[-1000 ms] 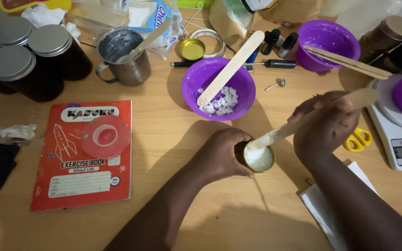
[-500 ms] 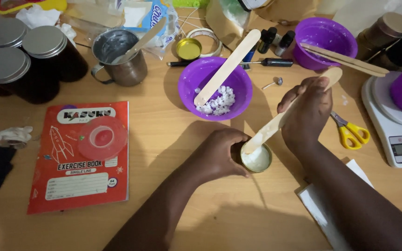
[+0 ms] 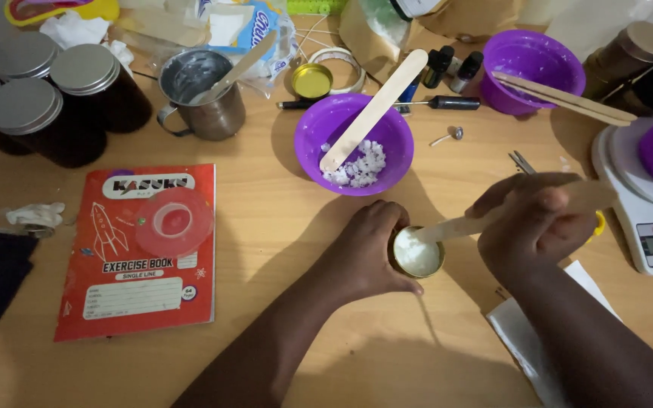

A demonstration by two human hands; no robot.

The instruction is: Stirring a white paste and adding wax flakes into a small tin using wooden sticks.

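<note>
My right hand grips the stick, lying nearly level, tip pointing left into the tin my left hand clasps.

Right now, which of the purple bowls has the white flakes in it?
The purple bowl nearest the left hand, just above the small tin: one flat wooden stick leans in it. The other two show no flakes.
</note>
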